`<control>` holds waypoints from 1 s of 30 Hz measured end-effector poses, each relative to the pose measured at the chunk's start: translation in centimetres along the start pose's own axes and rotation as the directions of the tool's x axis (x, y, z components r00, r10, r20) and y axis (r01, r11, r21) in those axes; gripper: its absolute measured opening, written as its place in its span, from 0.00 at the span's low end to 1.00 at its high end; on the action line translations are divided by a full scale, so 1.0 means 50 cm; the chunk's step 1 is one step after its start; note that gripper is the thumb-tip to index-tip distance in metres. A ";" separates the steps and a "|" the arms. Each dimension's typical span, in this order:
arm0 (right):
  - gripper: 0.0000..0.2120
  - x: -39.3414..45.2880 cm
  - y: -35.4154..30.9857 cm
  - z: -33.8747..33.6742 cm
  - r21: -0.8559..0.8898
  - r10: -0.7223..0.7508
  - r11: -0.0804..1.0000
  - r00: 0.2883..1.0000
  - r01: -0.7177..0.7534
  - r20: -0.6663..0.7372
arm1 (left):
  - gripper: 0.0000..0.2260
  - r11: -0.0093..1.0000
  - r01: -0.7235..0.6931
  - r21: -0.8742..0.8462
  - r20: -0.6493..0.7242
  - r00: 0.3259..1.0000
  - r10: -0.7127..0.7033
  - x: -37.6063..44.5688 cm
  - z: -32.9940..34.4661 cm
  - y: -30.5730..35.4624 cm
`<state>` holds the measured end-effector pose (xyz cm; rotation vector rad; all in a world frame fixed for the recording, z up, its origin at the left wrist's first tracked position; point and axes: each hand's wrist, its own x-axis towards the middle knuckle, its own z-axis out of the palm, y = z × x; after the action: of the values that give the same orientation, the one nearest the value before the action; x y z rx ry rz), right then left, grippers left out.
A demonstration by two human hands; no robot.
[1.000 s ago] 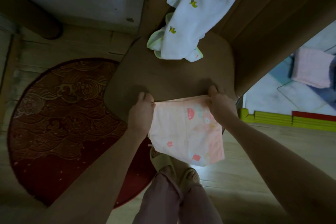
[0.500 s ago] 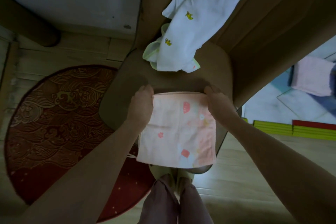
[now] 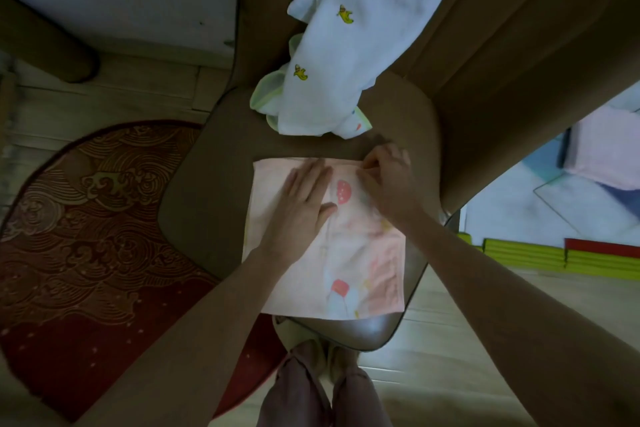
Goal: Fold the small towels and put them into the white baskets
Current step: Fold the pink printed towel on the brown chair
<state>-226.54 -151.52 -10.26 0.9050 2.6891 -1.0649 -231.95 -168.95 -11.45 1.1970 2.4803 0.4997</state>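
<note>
Pink towel [image 3: 349,253] now laid flat on chair seat [image 3: 214,163]; left hand [image 3: 304,198] released, pressing flat; right hand [image 3: 388,180] pinching far edge, ready to fold.

Bare seat [image 3: 207,191] open left of the pink towel [image 3: 346,253]; blocked behind by the white cloth [image 3: 346,55], hemmed right by the chair back [image 3: 502,80].

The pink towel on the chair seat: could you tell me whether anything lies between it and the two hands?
Nothing visible does. The left hand lies flat on the pink towel, and the right hand touches its far edge; the white banana-print cloth lies beyond.
</note>
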 end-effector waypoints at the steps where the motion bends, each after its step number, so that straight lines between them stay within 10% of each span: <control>1: 0.03 0.006 0.002 0.001 0.019 0.013 1.000 1.000 -0.013 -0.001 | 0.25 1.000 0.004 0.004 -0.014 1.000 -0.003 -0.001 0.002 0.000; 7: 0.03 0.018 -0.002 0.018 0.122 0.163 0.980 0.984 -0.154 -0.067 | 0.19 0.983 0.124 0.134 -0.115 0.987 -0.109 0.017 -0.011 0.008; 19: 0.03 -0.004 0.001 0.017 0.172 0.000 0.985 1.000 0.002 -0.012 | 0.11 0.913 0.389 0.127 -0.105 0.920 -0.377 0.050 -0.030 0.027; 30: 0.04 -0.007 -0.026 0.014 0.048 0.026 0.999 0.989 -0.020 -0.146 | 0.15 0.871 0.472 -0.139 -0.195 0.849 -0.491 0.050 -0.022 0.053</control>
<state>-227.06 -152.92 -9.90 1.0593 2.7736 -1.1014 -232.11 -165.61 -9.67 0.4622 2.7817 0.6146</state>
